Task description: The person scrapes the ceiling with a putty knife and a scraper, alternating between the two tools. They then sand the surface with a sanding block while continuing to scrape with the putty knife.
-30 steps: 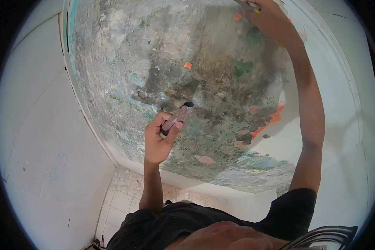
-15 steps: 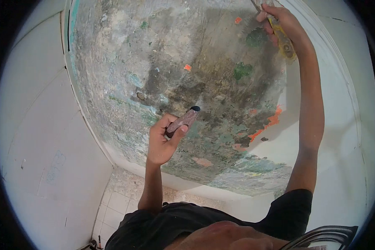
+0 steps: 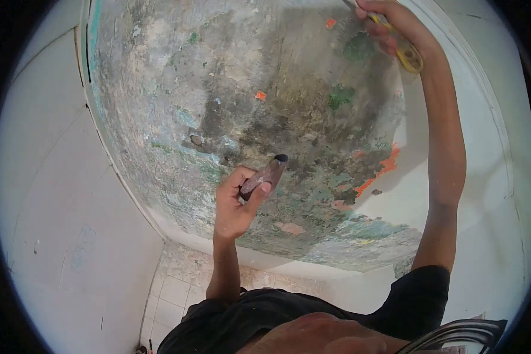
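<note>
My left hand (image 3: 235, 206) is closed round a short, stubby brown handle (image 3: 265, 177) with a dark rounded end, held in front of the lower middle of the wall. Whatever else that handle belongs to cannot be made out. At the upper right, my right hand (image 3: 398, 26) grips a scraper with a worn yellow handle (image 3: 409, 59). Its blade points up and left, mostly cut off by the frame's top edge, so contact with the wall cannot be told. The wall (image 3: 236, 100) is stripped to patchy grey, with green, pale blue and orange flecks of paint.
Smooth white wall (image 3: 419, 153) borders the stripped area on the right, with a ragged orange edge (image 3: 388, 162) between. A pale panel (image 3: 59, 194) stands at the left. Below is a tiled floor (image 3: 170, 298) with crumbly debris along the wall's foot.
The scraper in my right hand has shifted slightly up and left. My left hand with the brown handle sits slightly further right, while the whole view has moved a little.
</note>
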### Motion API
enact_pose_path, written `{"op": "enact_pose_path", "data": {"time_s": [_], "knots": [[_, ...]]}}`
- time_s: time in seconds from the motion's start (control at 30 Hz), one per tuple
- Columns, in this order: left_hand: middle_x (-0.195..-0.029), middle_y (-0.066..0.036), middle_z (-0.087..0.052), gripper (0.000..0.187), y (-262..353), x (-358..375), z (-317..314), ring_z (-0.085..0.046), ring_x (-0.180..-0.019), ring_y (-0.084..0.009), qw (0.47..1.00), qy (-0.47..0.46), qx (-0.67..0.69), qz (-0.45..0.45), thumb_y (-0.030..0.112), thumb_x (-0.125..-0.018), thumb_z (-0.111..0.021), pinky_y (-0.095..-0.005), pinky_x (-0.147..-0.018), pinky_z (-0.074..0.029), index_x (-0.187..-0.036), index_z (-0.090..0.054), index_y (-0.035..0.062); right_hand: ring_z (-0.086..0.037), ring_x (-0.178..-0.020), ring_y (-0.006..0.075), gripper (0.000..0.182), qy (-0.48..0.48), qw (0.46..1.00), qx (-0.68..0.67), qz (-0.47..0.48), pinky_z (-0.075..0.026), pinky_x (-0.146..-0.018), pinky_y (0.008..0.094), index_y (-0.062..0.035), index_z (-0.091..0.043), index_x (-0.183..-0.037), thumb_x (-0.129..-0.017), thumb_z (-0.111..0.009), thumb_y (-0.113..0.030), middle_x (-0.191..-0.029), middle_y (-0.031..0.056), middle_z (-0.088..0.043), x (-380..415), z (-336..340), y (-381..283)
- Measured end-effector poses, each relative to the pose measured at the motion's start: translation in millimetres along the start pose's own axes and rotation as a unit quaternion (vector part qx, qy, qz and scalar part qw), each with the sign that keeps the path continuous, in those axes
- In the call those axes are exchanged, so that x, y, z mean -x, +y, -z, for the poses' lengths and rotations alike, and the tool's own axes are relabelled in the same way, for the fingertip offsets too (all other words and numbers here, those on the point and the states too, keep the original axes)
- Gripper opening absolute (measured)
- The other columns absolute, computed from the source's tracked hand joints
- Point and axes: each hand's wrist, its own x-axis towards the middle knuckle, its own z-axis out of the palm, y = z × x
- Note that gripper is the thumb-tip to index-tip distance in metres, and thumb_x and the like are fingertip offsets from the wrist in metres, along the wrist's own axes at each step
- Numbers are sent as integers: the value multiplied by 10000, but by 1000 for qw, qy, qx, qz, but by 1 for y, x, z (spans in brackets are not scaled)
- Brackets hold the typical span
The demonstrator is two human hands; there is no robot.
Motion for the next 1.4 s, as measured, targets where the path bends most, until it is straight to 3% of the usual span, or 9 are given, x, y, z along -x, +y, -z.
{"op": "enact_pose_path", "data": {"time_s": [0.3,0.5,0.7,0.9,1.0,1.1,1.2,1.3,1.4], "knots": [[-694,64,-504,188,0,2,-3,-383,-638,-20,1000,-9,-3,7,158,-902,-723,-190,-571,-327,-856,-577,48,-391,-333,38,274,-183,974,-121,-50,-315,-270,201,-65,-567,-791,-1006,-467,-204,-506,-52,-480,-21,23,8],[-710,59,-510,171,12,4,-7,-394,-653,-19,999,-26,5,24,139,-898,-723,-192,-577,-332,-862,-582,49,-403,-335,31,271,-136,988,-62,-35,-313,-278,198,-65,-574,-807,-1009,-463,-206,-506,-52,-491,-19,10,-3],[-715,58,-509,177,18,7,-2,-390,-654,-23,1000,-12,-12,15,154,-896,-728,-194,-590,-340,-873,-588,49,-378,-348,29,284,-178,981,-74,2,-316,-305,196,-79,-568,-807,-1018,-441,-221,-511,-68,-464,-22,3,2],[-704,57,-506,185,15,11,3,-390,-648,-19,1000,-12,-16,-9,162,-898,-727,-191,-577,-336,-869,-588,43,-384,-372,50,255,-96,995,-9,-3,-327,-321,214,-63,-565,-878,-1010,-457,-252,-546,-49,-470,-15,4,6],[-700,55,-511,179,18,10,7,-391,-642,-15,1000,0,-10,8,152,-899,-725,-188,-565,-332,-862,-588,41,-400,-382,66,254,-58,996,-71,14,-351,-330,231,-52,-556,-900,-1010,-459,-260,-545,-34,-471,-23,-5,3],[-701,53,-512,172,23,13,7,-390,-640,-14,1000,-5,-12,16,139,-899,-721,-185,-559,-328,-856,-586,41,-405,-378,87,258,4,999,-35,32,-369,-339,247,-46,-551,-901,-1013,-446,-253,-542,-23,-472,-20,-16,8],[-709,48,-507,167,28,11,8,-387,-640,-16,1000,0,-14,-3,128,-898,-719,-185,-564,-325,-855,-585,38,-417,-382,102,265,-21,994,-63,83,-376,-339,257,-36,-553,-889,-1015,-447,-244,-541,-15,-473,-33,-16,16],[-718,45,-500,163,26,8,3,-388,-644,-17,1000,-2,-11,-7,117,-895,-720,-183,-572,-323,-854,-585,36,-445,-397,109,269,-3,993,-106,55,-388,-346,263,-29,-557,-859,-1013,-462,-229,-545,2,-484,-27,-23,7],[-721,43,-496,157,23,13,1,-393,-650,-17,1000,-9,-5,-2,105,-889,-723,-183,-578,-325,-854,-587,36,-474,-413,117,254,3,986,-101,133,-401,-358,265,-26,-563,-844,-1008,-477,-201,-555,12,-500,-19,-29,23]]}}
